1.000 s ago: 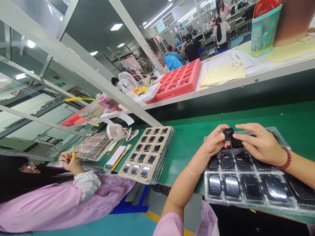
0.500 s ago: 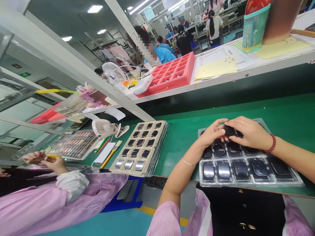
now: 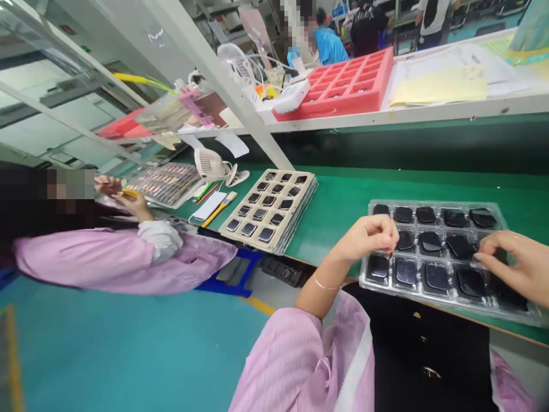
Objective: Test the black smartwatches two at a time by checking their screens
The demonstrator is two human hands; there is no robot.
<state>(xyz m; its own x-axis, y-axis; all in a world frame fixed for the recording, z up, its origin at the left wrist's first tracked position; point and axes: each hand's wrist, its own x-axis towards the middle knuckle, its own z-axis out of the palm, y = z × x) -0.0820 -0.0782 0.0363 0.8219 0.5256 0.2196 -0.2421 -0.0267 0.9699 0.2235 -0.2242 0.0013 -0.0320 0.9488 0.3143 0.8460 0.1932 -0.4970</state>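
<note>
My left hand [image 3: 369, 240] is curled into a loose fist over the left end of a clear plastic blister tray [image 3: 433, 202]; my fingers hide whatever might be inside, so I can't tell if it holds anything. My right hand [image 3: 512, 266] is open at the tray's right end, with its fingers stretched out over the pockets and gripping nothing I can see. The tray lies flat on the green mat of the counter [image 3: 343, 194], its long axis running across in front of me and dipping slightly to the right. Its pockets hold rows of glossy black rounded-rectangular pieces [image 3: 437, 276], one to a pocket (their long axes are hard to judge from this angle). Across the counter to my left sit a stacked beige tray [image 3: 240, 232] of similar dark pieces and a small white fan [image 3: 210, 163]. Beyond them, a co-worker in a pink smock [image 3: 86, 257] holds a small yellow item [image 3: 131, 193] in both hands. A red foam tray [image 3: 343, 86] rests on the shelf [image 3: 429, 111] above the counter, beside yellow papers [image 3: 441, 86].
</note>
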